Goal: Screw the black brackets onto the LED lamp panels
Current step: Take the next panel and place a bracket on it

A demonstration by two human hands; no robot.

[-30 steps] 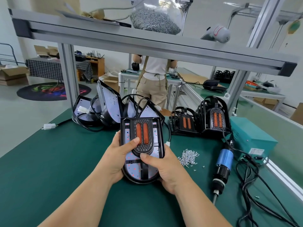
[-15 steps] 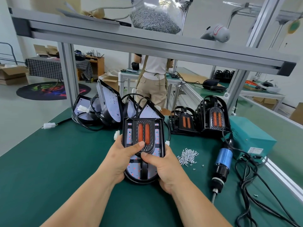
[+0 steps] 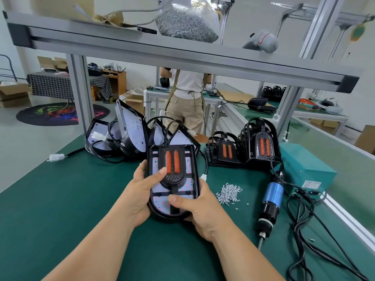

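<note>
I hold an LED lamp panel (image 3: 160, 188) with both hands above the green bench. A black bracket (image 3: 175, 175) with two orange strips lies on its white face. My left hand (image 3: 140, 191) grips the panel's left edge, its thumb pressing the bracket. My right hand (image 3: 199, 209) grips the lower right edge, thumb on the panel face. A pile of loose screws (image 3: 229, 192) lies just to the right. The electric screwdriver (image 3: 271, 201) with a blue body lies on the bench beyond the screws.
Bare lamp panels with cables (image 3: 125, 130) are heaped at the back left. Stacked black brackets (image 3: 261, 142) stand at the back right beside a teal power box (image 3: 304, 167). Black cables (image 3: 304, 230) trail along the right. A person (image 3: 186, 102) stands behind the bench.
The panel has tilted slightly and shifted a little right. My right thumb has slid down from the bracket's lower part to the panel face near the bottom.
</note>
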